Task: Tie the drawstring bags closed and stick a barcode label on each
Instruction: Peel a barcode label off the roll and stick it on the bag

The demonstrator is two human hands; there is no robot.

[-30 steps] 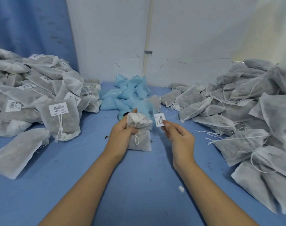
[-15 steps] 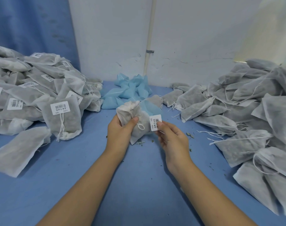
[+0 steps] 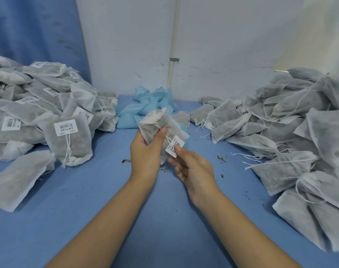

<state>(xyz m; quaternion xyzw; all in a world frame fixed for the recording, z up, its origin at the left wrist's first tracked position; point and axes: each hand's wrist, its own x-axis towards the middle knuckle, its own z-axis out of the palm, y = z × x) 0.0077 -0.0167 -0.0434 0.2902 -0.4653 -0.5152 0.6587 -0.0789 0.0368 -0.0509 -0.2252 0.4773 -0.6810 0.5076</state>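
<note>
So the drawstring bag is held up over the middle of the blue surface, gripped near its gathered top by the curled fingers of the left hand. The barcode label is pinched at its near edge by the right hand, right up against the bag's side. Whether it's stuck on can't be told. Labelled bags are heaped on the left, unlabelled bags on the right, and light blue pouches are piled at the far edge.

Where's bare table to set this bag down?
Bare table lies in front, between the labelled pile and the left arm; a narrower strip runs between the right arm and the unlabelled pile. The back, by the blue scraps, is crowded.
</note>
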